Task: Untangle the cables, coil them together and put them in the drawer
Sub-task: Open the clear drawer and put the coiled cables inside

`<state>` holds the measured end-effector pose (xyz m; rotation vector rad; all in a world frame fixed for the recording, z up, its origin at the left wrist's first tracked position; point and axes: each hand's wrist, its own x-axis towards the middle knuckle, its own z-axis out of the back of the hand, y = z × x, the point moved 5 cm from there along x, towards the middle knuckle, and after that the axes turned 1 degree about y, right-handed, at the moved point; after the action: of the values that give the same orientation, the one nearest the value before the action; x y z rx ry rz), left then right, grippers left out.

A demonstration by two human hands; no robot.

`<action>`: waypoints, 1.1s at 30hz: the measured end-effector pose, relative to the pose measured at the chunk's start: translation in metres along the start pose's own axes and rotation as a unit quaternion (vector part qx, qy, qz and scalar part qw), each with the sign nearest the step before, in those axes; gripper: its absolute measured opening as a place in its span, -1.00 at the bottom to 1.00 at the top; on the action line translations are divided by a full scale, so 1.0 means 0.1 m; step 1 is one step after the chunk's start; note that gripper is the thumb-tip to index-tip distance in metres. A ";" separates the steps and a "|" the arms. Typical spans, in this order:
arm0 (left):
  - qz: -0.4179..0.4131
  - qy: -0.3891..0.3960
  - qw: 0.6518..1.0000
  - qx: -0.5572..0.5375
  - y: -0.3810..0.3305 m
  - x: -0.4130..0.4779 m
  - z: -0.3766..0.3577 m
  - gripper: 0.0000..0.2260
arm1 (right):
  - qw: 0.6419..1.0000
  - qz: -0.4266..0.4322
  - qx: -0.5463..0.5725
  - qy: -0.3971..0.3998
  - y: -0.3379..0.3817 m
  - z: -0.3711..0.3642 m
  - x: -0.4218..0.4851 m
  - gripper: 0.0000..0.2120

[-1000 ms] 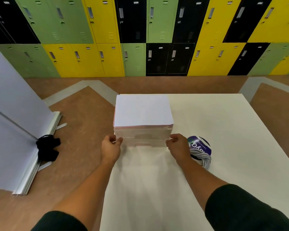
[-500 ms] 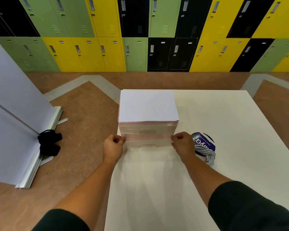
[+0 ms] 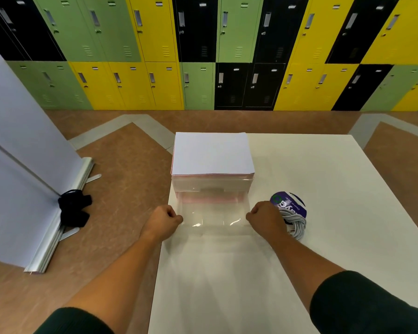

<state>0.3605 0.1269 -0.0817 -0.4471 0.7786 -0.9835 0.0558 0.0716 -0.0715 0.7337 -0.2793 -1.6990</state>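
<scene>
- Head view: a clear plastic drawer (image 3: 217,231) sticks out of the bottom of a small clear cabinet (image 3: 212,185), toward the person. It looks empty.
- The cabinet stands at the left edge of a white table (image 3: 323,177), with a white sheet (image 3: 212,153) on top.
- The left hand (image 3: 163,219) is at the drawer's front left corner and the right hand (image 3: 266,216) at its front right corner. The hands are apart, each with fingers curled and seemingly gripping its corner of the drawer.
- The cables (image 3: 296,224) lie on the table just right of the right hand. They form a pale grey coil, partly hidden behind that hand, so I cannot tell whether they touch it.
- A purple printed disc (image 3: 288,203) lies at the far side of the coil. I cannot tell whether it is a label or a separate thing.
- Handling, as a judgement: the coil looks light, soft and springy, and the loops would spill if lifted by one strand. It is better to close the fingers around the whole bundle, across all loops.
- The drawer looks thin, smooth and light, so it may slide or tip if drawn too far. One hand could steady it while the other lowers the coil in.
- Beyond the table are colored lockers (image 3: 155,44); on the floor to the left are a banner (image 3: 15,165) and a black bundle (image 3: 74,208).
</scene>
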 end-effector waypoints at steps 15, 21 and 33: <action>0.020 0.079 0.996 0.037 0.10 -0.16 -0.07 -0.75 | 0.993 0.002 -0.084 0.082 -0.09 -0.08 -0.10 -0.77; 0.019 0.082 0.995 0.046 0.10 -0.13 -0.07 -0.77 | 0.993 -0.005 -0.078 0.089 -0.09 -0.09 -0.07 -0.76; -0.188 0.017 0.981 -0.040 -0.87 -0.19 -0.08 -0.64 | 0.995 -0.007 0.067 -0.078 -0.29 0.75 0.04 -0.65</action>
<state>0.2984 0.1001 -0.0225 -0.6644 0.7819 -1.3161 -0.0123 0.0604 -0.0310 0.7024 -0.5031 -1.7668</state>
